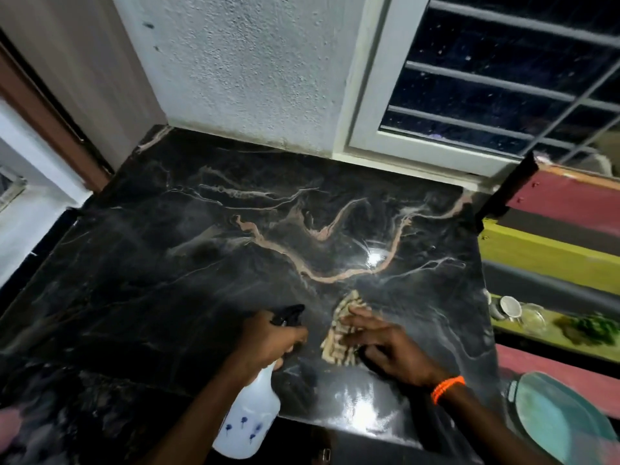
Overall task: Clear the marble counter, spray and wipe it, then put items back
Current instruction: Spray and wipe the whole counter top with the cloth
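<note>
Marble counter (201,256) fills the view, a dark slab with pale veins running across it, set into the corner under the textured wall (251,78) and the barred window (503,78). Its surface is bare, so the clearing step looks done and the spray-and-wipe step is in hand. The left hand (268,340) is wrapped round the neck of a white spray bottle (248,421), its black nozzle aimed out over the slab, probably so fresh mist lands ahead of the cloth. The right hand (385,347), an orange band on its wrist, lies spread and pressing flat on a tan cloth (339,330) near the front edge, a posture suited to pushing it across the stone. Off to the right, a teal plate (567,421) and a white cup (510,307) sit clear of the counter, seemingly parked there for putting back.
</note>
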